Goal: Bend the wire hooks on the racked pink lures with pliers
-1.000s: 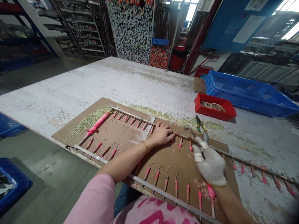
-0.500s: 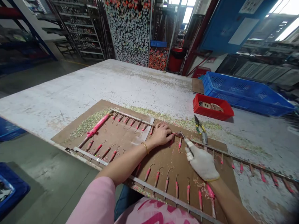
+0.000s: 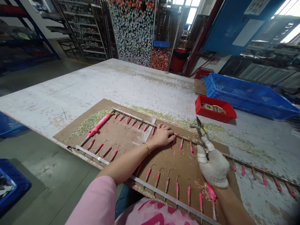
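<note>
A metal hanging rack with pink-coated hooks lies on brown cardboard. My bare left hand is closed over the rack's far bar, its fingers curled down near a pink hook. To the right, my right hand wears a white glove with wrapped fingertips. It grips a hooked metal tool, whose curved end points up and left above the far bar. Pliers with yellow and black handles lie just beyond, partly hidden by the tool and glove.
Green and pink coating crumbs are scattered over the cardboard and white table. A red bin with small parts and a large blue crate stand at the right. More pink hooks extend along the bar to the right.
My right hand has moved right along the far bar, and the tool's curved end has lifted and swung away from the hooks near my left hand. My left hand stays on the bar.
</note>
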Tool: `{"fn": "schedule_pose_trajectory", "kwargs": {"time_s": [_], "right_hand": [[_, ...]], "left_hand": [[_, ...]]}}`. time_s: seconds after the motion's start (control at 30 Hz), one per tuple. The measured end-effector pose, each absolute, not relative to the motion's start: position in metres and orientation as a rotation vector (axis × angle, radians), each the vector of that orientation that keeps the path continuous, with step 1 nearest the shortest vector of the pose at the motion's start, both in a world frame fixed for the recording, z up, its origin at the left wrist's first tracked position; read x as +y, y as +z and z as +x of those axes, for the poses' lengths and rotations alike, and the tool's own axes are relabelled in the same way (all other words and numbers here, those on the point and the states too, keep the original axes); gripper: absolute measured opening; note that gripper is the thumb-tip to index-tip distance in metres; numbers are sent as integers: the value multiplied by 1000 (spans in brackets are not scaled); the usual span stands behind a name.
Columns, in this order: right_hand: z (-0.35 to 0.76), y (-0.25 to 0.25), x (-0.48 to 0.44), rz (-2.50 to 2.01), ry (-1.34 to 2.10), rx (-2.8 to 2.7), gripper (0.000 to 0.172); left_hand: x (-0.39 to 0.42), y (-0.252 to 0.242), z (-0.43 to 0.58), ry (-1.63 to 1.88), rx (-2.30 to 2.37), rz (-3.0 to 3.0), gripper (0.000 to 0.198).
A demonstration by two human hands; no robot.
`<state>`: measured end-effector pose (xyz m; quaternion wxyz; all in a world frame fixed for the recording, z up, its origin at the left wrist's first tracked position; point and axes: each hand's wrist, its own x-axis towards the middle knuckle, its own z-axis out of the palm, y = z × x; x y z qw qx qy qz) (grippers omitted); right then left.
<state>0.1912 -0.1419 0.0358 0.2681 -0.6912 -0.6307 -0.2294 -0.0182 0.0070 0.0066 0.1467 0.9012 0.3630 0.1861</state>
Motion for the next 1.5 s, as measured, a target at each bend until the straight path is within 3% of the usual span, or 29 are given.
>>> {"fn": "schedule_pose_trajectory", "kwargs": {"time_s": [0.17, 0.33, 0.5, 0.67, 0.87, 1.03, 1.17, 1.33, 1.5], "right_hand": [[189, 34, -140, -1918, -538, -2075, 42], [192, 35, -141, -1828, -722, -1823, 41], [192, 40, -140, -1859, -631, -2205, 43], [193, 47, -135, -1846, -790, -1868, 42], [193, 36, -135, -1859, -605, -2151, 42], [192, 39, -138, -1839, -742, -1821, 43], [189, 40, -135, -1910, -595, -2145, 42], [191, 41, -136, -1838, -740, -1820, 41], [190, 39, -135, -1865, -562, -2117, 41]], "left_hand": [[7, 7, -18, 525, 1078, 2596, 31], [8, 6, -18, 516, 1042, 2607, 35], [8, 5, -18, 509, 1077, 2581, 32], [8, 6, -17, 519, 1063, 2610, 34], [8, 6, -17, 512, 1075, 2588, 31], [7, 7, -17, 514, 1070, 2606, 34], [7, 6, -17, 533, 1077, 2587, 32], [8, 4, -17, 548, 1065, 2590, 32], [8, 3, -17, 546, 1081, 2584, 33]]}}
